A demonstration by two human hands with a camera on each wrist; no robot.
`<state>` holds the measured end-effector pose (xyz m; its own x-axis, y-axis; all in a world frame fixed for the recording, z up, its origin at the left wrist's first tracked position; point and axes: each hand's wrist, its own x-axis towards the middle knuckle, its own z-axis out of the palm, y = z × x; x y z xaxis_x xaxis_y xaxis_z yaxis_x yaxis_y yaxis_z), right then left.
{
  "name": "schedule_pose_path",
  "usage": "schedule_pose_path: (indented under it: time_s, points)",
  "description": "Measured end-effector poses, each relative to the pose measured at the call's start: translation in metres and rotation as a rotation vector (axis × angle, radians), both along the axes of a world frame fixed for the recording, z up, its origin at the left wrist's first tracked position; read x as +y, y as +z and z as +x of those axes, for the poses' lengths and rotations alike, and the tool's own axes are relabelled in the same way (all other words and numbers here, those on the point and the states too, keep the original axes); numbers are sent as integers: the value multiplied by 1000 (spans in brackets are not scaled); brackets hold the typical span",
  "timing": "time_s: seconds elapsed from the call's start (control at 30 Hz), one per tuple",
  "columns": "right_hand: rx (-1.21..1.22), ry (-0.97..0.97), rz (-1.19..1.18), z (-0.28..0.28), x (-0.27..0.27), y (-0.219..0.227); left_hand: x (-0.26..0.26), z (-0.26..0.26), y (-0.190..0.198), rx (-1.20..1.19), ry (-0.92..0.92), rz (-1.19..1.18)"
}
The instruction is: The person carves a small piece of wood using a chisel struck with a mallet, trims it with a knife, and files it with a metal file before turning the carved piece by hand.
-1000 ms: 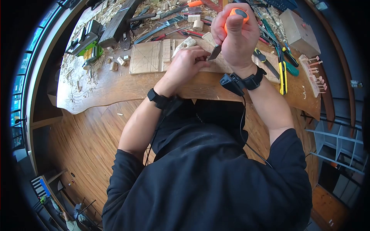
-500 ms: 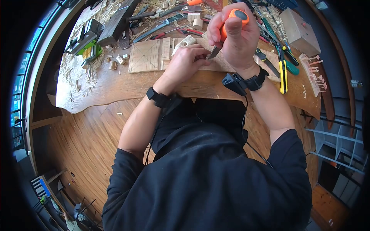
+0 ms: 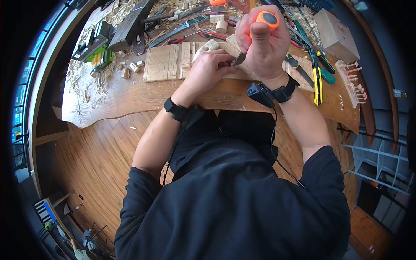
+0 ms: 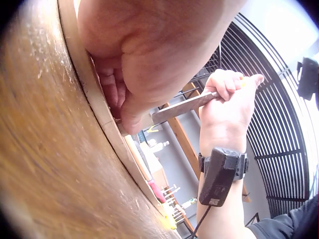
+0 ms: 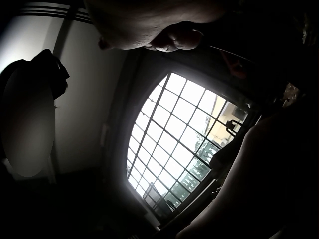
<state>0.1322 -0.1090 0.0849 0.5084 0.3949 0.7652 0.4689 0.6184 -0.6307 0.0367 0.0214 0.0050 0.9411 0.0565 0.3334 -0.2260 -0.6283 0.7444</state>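
Observation:
My right hand (image 3: pixel 268 54) grips the orange handle of a chisel (image 3: pixel 239 58), thumb up along the handle near its butt end. The steel blade slants down to the left, its tip right at the fingertips of my left hand (image 3: pixel 209 70). That hand lies low over a flat wooden board (image 3: pixel 161 64), fingers curled and thumb pinching a small pale wood piece (image 4: pixel 145 121). Most of the piece is hidden by the fingers. In the left wrist view the blade's end overlaps it. The right wrist view is dark and shows only part of the hand.
A carved pale wood piece (image 3: pixel 207 47) lies just beyond my left hand. To the right are a knife with a black handle (image 3: pixel 293 61) and a yellow cutter (image 3: pixel 318 86). A green-and-black vise (image 3: pixel 97 50), a dark beam (image 3: pixel 132 27) and shavings fill the left side.
My right hand and the chisel have rocked slightly, the handle's end now a little lower and further left in view. The left hand keeps its place and pinch.

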Motion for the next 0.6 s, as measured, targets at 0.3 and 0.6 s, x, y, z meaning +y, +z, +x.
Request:
schedule_pose_path:
  time_s: [0.3, 0.6]
  points:
    - [-5, -8, -61, 4, -4, -3, -9, 0, 20, -249, 1, 57]
    - [-14, -14, -19, 4, -3, 1, -22, 10, 29, -158, -80, -60]
